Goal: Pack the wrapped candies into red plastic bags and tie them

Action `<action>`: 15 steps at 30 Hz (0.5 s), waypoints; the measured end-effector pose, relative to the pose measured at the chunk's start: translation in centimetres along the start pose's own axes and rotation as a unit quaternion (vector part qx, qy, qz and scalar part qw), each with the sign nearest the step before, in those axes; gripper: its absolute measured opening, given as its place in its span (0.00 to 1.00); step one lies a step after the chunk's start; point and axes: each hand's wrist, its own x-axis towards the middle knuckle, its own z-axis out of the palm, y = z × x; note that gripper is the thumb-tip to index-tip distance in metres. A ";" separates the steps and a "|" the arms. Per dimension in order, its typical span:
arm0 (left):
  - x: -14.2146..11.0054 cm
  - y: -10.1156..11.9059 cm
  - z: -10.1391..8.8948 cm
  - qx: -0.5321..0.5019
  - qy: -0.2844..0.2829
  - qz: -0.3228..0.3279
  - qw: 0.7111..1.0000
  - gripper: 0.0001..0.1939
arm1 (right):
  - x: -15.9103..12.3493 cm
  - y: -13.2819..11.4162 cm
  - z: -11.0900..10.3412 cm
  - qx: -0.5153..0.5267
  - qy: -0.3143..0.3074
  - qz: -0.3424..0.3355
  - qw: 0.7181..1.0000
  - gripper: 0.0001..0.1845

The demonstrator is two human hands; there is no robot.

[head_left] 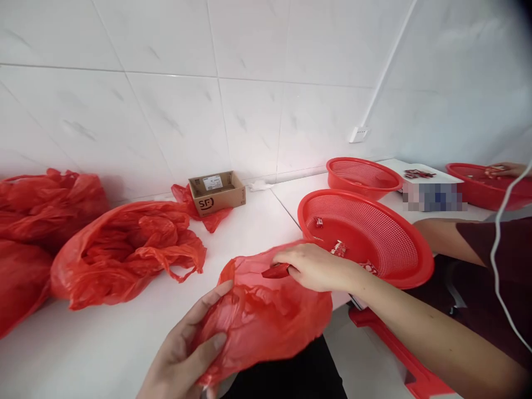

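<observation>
My left hand point(187, 346) grips the near edge of a thin red plastic bag point(266, 327) at the table's front edge, thumb and fingers pinching the film. My right hand point(310, 266) is closed on a small red packet point(275, 271) at the bag's open mouth. Just right of that hand stands a big red mesh basket point(415, 266) holding a few small red packets point(339, 247).
Stuffed red plastic bags point(124, 249) lie on the white table at left. A small cardboard box point(216, 192) stands by the tiled wall. A second red basket point(363, 177) and a third point(490, 185) stand further right, where another person's hand point(505, 169) reaches in.
</observation>
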 end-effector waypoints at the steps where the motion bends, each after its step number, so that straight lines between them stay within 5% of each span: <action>1: -0.3 0.3 -0.3 -0.006 -0.002 -0.013 1.000 0.33 | 0.3 -0.2 0.4 -0.005 -0.005 -0.008 1.000 0.25; 8: 0.0 -0.8 -1.2 0.018 0.016 -0.030 0.999 0.36 | 0.5 -1.3 0.3 0.007 -0.110 -0.020 0.994 0.14; 11: 0.1 -1.7 -2.1 0.082 0.038 -0.015 0.996 0.35 | -0.8 -1.2 -1.7 0.081 -0.058 0.008 0.995 0.15; 15: 0.2 -2.5 -3.4 0.162 0.054 0.044 0.984 0.29 | -2.4 2.0 -4.8 0.196 0.135 0.060 0.970 0.14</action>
